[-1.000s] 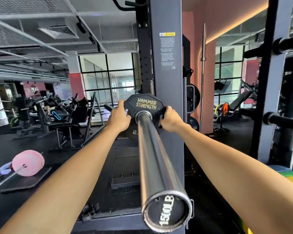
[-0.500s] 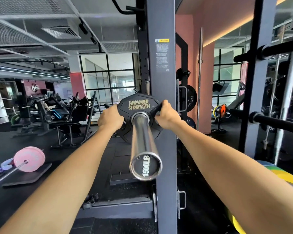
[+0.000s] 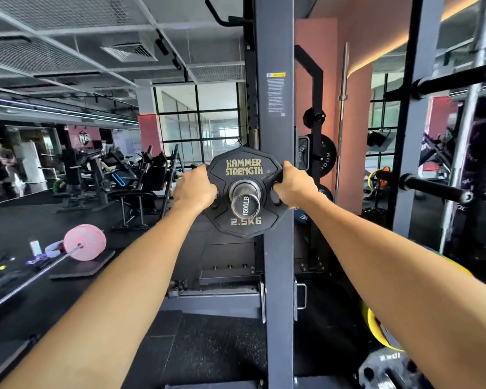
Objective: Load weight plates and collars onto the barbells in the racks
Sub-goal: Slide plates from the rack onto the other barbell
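A black 2.5 kg plate marked HAMMER STRENGTH sits on the chrome barbell sleeve, whose end cap reads 1500LB and points straight at me. My left hand grips the plate's left edge and my right hand grips its right edge through the grip slot. Both arms are stretched forward. The sleeve behind the plate and the rest of the bar are hidden by the plate. No collar shows on the sleeve.
A grey rack upright stands just right of the plate. Black storage pegs and stored plates are to the right; a yellow bumper plate lies low right. A pink-plated barbell lies on the floor, left.
My view has drawn back from the bar, so the sleeve end now appears small and centred. Both hands have kept their grip on the plate, whose 2.5KG mark has come into view.
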`<state>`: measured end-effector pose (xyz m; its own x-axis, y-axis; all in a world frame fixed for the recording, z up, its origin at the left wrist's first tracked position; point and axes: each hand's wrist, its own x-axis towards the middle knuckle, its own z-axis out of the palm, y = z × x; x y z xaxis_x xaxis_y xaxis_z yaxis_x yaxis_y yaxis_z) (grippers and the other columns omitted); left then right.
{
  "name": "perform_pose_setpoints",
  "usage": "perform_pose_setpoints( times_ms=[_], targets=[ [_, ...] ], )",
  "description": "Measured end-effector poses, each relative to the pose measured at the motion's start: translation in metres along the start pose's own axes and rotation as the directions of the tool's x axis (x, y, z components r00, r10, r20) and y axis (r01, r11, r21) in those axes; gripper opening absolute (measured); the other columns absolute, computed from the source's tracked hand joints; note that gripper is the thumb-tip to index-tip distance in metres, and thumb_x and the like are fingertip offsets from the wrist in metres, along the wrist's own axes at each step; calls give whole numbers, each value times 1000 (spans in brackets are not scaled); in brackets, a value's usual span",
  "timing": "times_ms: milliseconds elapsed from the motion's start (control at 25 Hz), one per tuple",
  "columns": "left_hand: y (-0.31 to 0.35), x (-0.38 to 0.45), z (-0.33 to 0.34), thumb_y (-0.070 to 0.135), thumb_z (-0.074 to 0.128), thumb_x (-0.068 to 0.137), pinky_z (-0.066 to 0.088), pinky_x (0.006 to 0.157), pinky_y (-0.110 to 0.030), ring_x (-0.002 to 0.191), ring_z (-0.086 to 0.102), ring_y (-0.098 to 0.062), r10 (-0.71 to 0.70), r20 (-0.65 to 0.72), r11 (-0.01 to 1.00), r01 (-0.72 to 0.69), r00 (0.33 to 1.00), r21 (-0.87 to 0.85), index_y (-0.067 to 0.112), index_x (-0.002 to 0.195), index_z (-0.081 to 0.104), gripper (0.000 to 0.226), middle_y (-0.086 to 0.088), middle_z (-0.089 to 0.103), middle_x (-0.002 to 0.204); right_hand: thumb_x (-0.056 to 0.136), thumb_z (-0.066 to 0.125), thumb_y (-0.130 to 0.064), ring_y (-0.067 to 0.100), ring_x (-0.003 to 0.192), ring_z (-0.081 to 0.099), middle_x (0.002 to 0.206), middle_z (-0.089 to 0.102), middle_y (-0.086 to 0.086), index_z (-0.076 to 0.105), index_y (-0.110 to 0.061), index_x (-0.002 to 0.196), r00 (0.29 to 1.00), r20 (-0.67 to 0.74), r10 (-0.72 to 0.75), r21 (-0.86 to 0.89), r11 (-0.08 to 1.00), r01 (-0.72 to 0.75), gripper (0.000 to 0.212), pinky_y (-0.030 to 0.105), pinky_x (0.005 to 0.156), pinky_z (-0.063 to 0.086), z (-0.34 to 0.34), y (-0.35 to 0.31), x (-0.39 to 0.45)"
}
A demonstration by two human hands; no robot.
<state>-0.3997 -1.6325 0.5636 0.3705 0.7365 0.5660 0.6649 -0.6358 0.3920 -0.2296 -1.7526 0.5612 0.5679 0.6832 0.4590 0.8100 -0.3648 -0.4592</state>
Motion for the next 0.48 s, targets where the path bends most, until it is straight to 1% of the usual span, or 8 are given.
perform_pose_setpoints(
  times_ms=[80, 120, 200, 320, 400, 480],
  targets=[
    [1, -18, -14, 5, 50, 86, 43, 72, -38, 102, 57, -39, 9, 4, 1000, -9, 1000, 4, 11, 131, 51, 45, -18, 60, 117, 88, 48, -16, 34, 78, 54, 100, 63, 15, 42, -10, 105, 1000, -16, -2, -2, 1000, 2, 18, 34, 70, 41, -9, -4, -21],
    [2, -26, -18, 4, 50, 86, 44, 73, -38, 103, 58, -39, 16, 9, 1000, -16, 1000, 5, 12, 132, 51, 46, -18, 61, 116, 88, 47, -15, 33, 75, 53, 100, 63, 15, 42, -10, 103, 1000, -16, -7, 1, 1000, 7, 16, 33, 68, 41, -12, -6, -29],
    [3, -42, -29, 3, 50, 86, 47, 72, -38, 99, 60, -39, 23, 15, 1000, -23, 1000, 5, 10, 125, 53, 40, -18, 63, 110, 87, 47, -13, 33, 74, 53, 99, 63, 14, 41, -11, 101, 1000, -27, -7, 8, 1000, 7, 15, 34, 68, 42, -20, -11, -47],
    [4, -66, -48, 1, 50, 83, 52, 74, -41, 94, 61, -37, 39, 0, 999, -39, 999, 11, 7, 116, 55, 34, -16, 62, 99, 86, 49, -11, 37, 89, 57, 105, 63, 15, 45, -10, 108, 998, -58, -3, 17, 1000, 4, 23, 41, 78, 49, -35, -21, -76],
    [7, -76, -58, -1, 49, 82, 52, 73, -40, 89, 60, -35, 77, -3, 996, -77, 997, 33, 7, 122, 54, 41, -14, 61, 95, 85, 50, -9, 39, 97, 58, 109, 62, 17, 46, -8, 110, 999, -45, -6, 16, 1000, 6, 25, 43, 81, 50, -42, -23, -91],
    [12, -83, -65, -2, 49, 81, 50, 71, -39, 89, 60, -36, 104, 2, 993, -104, 995, 52, 8, 129, 52, 49, -16, 63, 99, 84, 51, -8, 40, 99, 58, 110, 62, 18, 46, -7, 107, 999, -35, -10, 31, 999, 11, 23, 43, 82, 49, -48, -22, -101]
  ],
)
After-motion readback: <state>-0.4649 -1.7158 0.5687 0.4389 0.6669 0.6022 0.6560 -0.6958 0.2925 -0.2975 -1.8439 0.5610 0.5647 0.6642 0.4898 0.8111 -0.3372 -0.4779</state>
